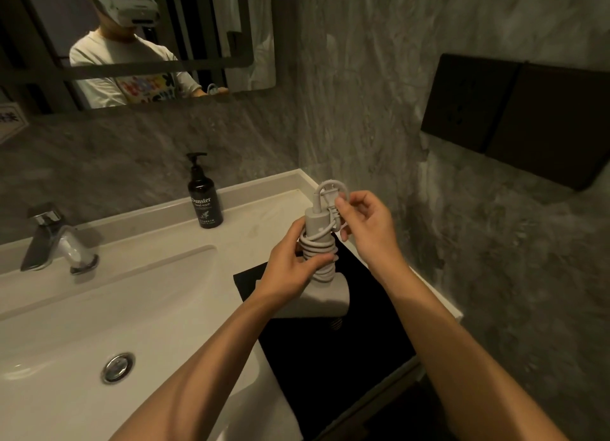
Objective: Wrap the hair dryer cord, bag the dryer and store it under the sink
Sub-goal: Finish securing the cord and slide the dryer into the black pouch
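A pale grey hair dryer [325,297] is held above the right side of the counter, handle pointing up, barrel low. Its cord [319,249] is wound in several turns around the handle. My left hand [290,269] grips the handle over the coils. My right hand [363,226] pinches the plug end [331,194], where the cord forms a small loop above the handle's tip. A flat black bag [330,358] lies on the counter directly beneath the dryer.
White sink basin [99,308] with drain [118,367] at left, chrome tap [56,239] behind it. A dark hand-wash pump bottle [204,196] stands at the back. Grey stone wall close on the right, with a black socket panel [515,117]. Mirror [138,41] above.
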`<state>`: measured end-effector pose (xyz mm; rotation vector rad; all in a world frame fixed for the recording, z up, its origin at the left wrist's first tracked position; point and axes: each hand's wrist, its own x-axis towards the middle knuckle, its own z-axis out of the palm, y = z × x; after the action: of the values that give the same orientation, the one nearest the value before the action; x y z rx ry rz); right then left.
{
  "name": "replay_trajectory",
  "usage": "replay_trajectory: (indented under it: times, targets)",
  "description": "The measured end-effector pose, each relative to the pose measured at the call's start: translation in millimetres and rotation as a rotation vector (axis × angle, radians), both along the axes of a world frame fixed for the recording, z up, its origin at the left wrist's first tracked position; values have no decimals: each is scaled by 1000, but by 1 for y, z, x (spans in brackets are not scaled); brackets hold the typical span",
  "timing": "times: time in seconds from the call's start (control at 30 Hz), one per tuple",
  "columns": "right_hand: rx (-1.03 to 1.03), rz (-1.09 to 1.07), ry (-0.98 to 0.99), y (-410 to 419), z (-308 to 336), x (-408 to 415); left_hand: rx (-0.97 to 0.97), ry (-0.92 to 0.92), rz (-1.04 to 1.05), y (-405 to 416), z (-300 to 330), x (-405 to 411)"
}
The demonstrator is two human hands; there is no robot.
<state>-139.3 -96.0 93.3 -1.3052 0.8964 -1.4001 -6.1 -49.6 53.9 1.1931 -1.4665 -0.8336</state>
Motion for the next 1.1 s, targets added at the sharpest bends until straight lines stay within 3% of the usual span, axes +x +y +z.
replay_trajectory:
  times: [0.3, 0.47, 0.67, 0.93, 1.1]
  targets:
    - [-58, 258, 77, -8, 23, -18, -49, 53, -9, -6, 11, 4]
    - [-219, 12, 294, -13, 23, -9, -78, 30, -14, -8, 10, 4]
    - [-144, -156, 241, -16, 12, -3, -70, 16, -37, -9, 4, 2]
    - [-20, 305, 135, -15, 17, -28, 29, 52, -198, -13, 4, 20]
    - [119, 565, -171, -16, 11, -35, 61, 91, -238, -14, 5, 24]
